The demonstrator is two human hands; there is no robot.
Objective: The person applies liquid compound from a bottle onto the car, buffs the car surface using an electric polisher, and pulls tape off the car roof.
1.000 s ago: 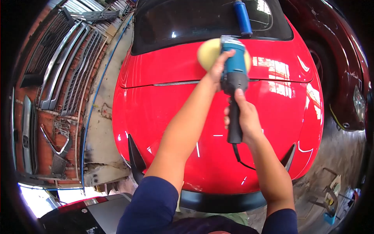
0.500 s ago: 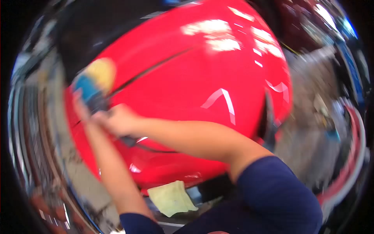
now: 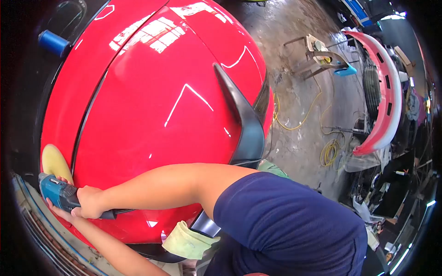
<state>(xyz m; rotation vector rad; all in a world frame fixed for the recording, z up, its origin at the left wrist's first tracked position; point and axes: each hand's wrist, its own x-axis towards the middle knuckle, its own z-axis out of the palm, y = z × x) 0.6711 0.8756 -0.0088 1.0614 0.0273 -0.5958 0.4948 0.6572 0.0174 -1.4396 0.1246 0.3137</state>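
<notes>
A teal and black power polisher (image 3: 60, 191) with a round yellow foam pad (image 3: 56, 162) is at the lower left of the head view. The pad stands on edge against the glossy red car panel (image 3: 152, 106), left of a dark panel seam; exact contact is hard to judge. My right hand (image 3: 90, 202) is closed round the polisher's rear body. Under its front end, my left hand (image 3: 61, 210) grips the tool, with part of the fingers hidden behind it. A pale yellow-green cloth (image 3: 189, 241) hangs close to my body.
A black curved trim piece (image 3: 241, 117) rises from the red panel. A stool (image 3: 317, 60) with items on it, a coiled yellow hose or cord (image 3: 329, 152) and a red and white bumper (image 3: 389, 92) are at the right. A blue cylinder (image 3: 54, 43) sits upper left.
The view has swung, so the car sits further left and the stool and bumper show clearly. The polisher, held in both hands, now appears lower and further left. The earlier frame is blurred.
</notes>
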